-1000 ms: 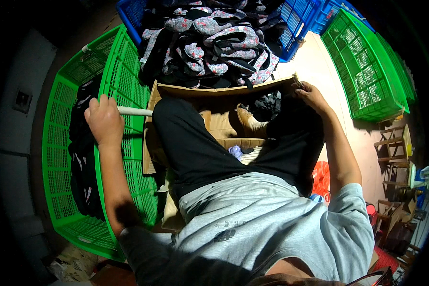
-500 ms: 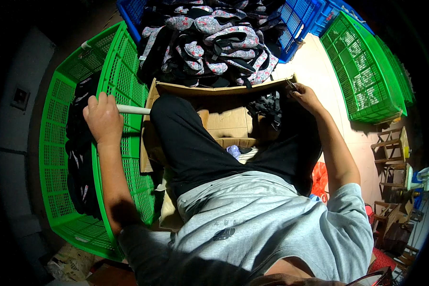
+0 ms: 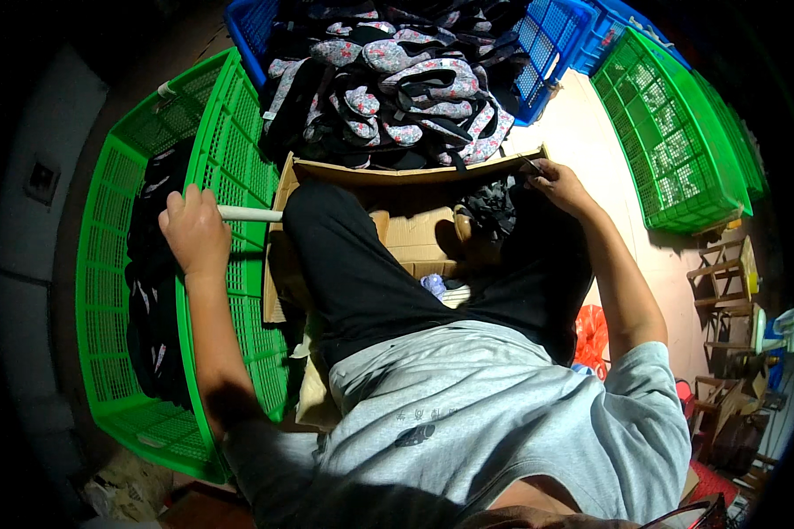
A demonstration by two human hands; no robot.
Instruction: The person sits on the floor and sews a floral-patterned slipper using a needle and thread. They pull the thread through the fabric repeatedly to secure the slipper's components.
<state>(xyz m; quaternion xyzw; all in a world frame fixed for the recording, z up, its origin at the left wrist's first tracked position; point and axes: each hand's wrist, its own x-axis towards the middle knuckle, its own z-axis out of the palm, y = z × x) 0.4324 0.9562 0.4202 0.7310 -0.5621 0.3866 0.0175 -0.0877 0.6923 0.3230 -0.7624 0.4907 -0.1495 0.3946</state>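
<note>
My left hand [image 3: 194, 231] is closed in a fist by the rim of the green crate, on a pale white rod [image 3: 251, 214]. The rod runs sideways to my left knee; its other end meets the dark trousers. Out past my right knee, my right hand [image 3: 558, 185] pinches a small, thin metal tool [image 3: 533, 165], too small to tell its kind, by the corner of the cardboard box [image 3: 397, 167]. A bunched black strap-like material [image 3: 492, 207] lies at the inner side of my right knee.
A heap of floral-and-black fabric pieces [image 3: 432, 84] fills the blue crate [image 3: 543, 62] ahead. At left stands a green crate [image 3: 93, 291] holding dark pieces [image 3: 161, 353]. Another green crate [image 3: 670, 132] stands at right, near wooden stools [image 3: 723, 273] and a red plastic bag [image 3: 593, 335].
My right hand has shifted slightly left and down. The black bunched material has changed shape, and more of a foot shows beside it. My left hand keeps hold of the rod.
</note>
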